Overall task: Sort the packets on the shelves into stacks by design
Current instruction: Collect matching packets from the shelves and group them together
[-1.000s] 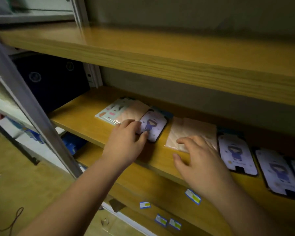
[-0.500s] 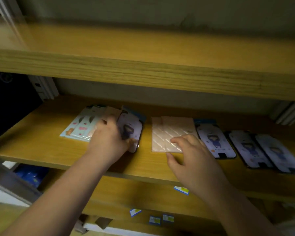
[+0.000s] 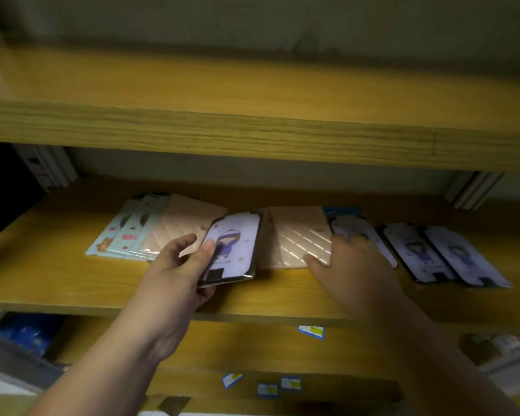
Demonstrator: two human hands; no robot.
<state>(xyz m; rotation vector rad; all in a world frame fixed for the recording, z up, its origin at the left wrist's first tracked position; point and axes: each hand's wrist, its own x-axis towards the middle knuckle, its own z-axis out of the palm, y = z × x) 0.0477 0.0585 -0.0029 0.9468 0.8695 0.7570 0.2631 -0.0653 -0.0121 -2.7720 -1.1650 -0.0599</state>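
Observation:
My left hand grips a lilac packet with a cartoon girl, lifted and tilted above the middle shelf. Left of it lie pale blue packets with a pink quilted packet overlapping them. A second pink quilted packet lies in the middle; my right hand rests on its right edge with the thumb at its front corner. The hand partly covers another lilac girl packet. Two more lilac packets lie to the right.
A wooden shelf board hangs low over the packets, leaving a narrow gap. Metal uprights stand at both back corners. Small blue-and-yellow labels sit on the lower shelf edges. Boxes lie at the lower right.
My left hand has picked the lilac girl packet up off the shelf and tilted it toward me. My right hand slid right along the pink quilted packet.

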